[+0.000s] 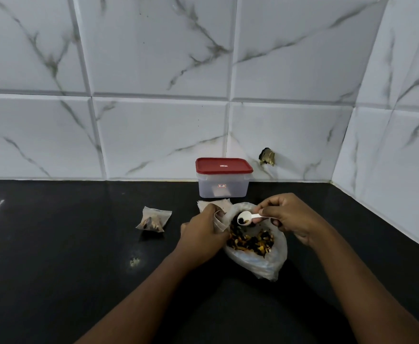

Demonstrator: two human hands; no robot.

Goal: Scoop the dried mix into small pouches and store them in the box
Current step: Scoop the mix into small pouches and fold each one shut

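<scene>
An open plastic bag (pixel 260 259) of dried mix (pixel 250 240) lies on the black counter. My right hand (pixel 288 217) grips a small white spoon (pixel 247 216) carrying a few dark pieces, held over the bag's mouth. My left hand (pixel 203 232) pinches a small pale pouch (pixel 219 220) at the bag's left edge, right beside the spoon. A filled pouch (pixel 154 219) rests on the counter to the left. More flat pouches (pixel 218 203) lie behind my left hand. The clear box (pixel 222 187) with its red lid (pixel 223 165) on stands against the wall.
The black counter (pixel 54 256) runs to a marble-tiled wall behind and a side wall on the right. A small pale crumb spot (pixel 135 261) lies on the counter left of my forearm. A chipped hole (pixel 267 156) marks the wall tile.
</scene>
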